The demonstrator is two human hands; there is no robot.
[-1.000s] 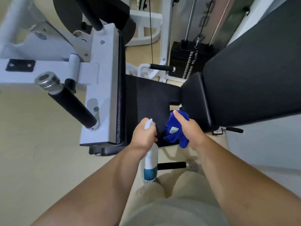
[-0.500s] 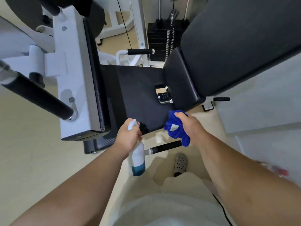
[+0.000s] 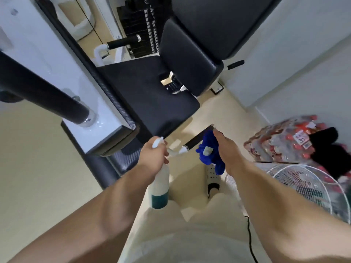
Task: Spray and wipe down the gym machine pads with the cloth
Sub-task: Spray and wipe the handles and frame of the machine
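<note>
My left hand [image 3: 154, 157] grips a white spray bottle [image 3: 159, 186] with teal liquid at its bottom, its nozzle pointing toward the black seat pad [image 3: 144, 92]. My right hand [image 3: 226, 149] holds a bunched blue cloth [image 3: 209, 150] against the black foam handle [image 3: 197, 138] below the seat's front edge. The black back pad [image 3: 190, 56] rises behind the seat at the upper right. A vertical black pad edge [image 3: 106, 88] on a white frame plate [image 3: 57, 73] stands to the seat's left.
A black padded bar [image 3: 43, 93] juts out at the left. A weight stack [image 3: 140, 25] stands behind the seat. A white fan [image 3: 303, 186] and a wrapped pack of bottles [image 3: 284, 139] sit on the floor at the right, near the white wall.
Both hands have drawn back from the seat pad toward its front edge. The cloth now rests at the low handle below the seat. The view has tilted down, revealing the fan and bottles.
</note>
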